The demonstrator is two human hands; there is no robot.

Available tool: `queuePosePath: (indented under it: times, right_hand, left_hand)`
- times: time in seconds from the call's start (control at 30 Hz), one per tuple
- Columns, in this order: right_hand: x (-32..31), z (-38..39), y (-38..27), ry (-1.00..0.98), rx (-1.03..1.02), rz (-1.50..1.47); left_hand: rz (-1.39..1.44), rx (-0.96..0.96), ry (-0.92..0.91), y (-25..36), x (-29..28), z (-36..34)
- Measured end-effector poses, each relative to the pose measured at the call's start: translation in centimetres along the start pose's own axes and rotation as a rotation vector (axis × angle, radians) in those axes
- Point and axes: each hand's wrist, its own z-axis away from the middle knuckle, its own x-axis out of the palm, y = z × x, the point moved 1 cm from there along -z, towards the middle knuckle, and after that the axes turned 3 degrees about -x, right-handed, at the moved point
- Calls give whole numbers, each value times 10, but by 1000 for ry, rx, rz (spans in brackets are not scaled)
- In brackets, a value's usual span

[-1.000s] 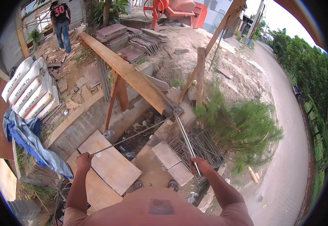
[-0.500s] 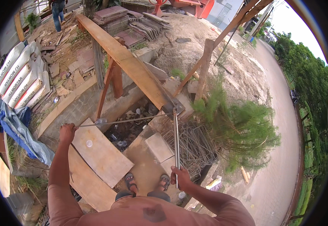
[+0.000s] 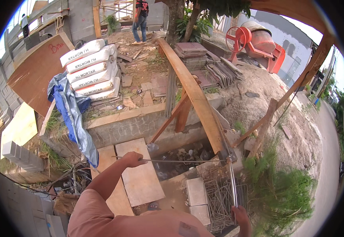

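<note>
Gripping the thin rod (image 3: 180, 161) with the curled fingers of the left hand (image 3: 133, 159); wrapping those of the right hand (image 3: 241, 216) around the silvery bar (image 3: 233, 183). Already meeting the wooden beam's (image 3: 197, 94) metal-fitted end with the rod, but apparently leaving bending undone, showing only straightness above heaped bent rods (image 3: 219, 199).

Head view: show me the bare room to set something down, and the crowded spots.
Bare: the right board below the left hand, bordered by the left board and the brown floor; also the upper grey slab, beside the rebar stirrups. Crowded: those piled stirrups, and the litter seen behind the steel rod.
</note>
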Motion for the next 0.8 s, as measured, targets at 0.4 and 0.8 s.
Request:
queuePosePath:
  times: [0.4,0.8]
  right_hand:
    - [-47,-12,-81,190,-156,827]
    - [20,-14,-9,231,-226,465]
  left_hand:
    - [30,-215,203,26,66,65]
    - [-41,-82,241,64,29,7]
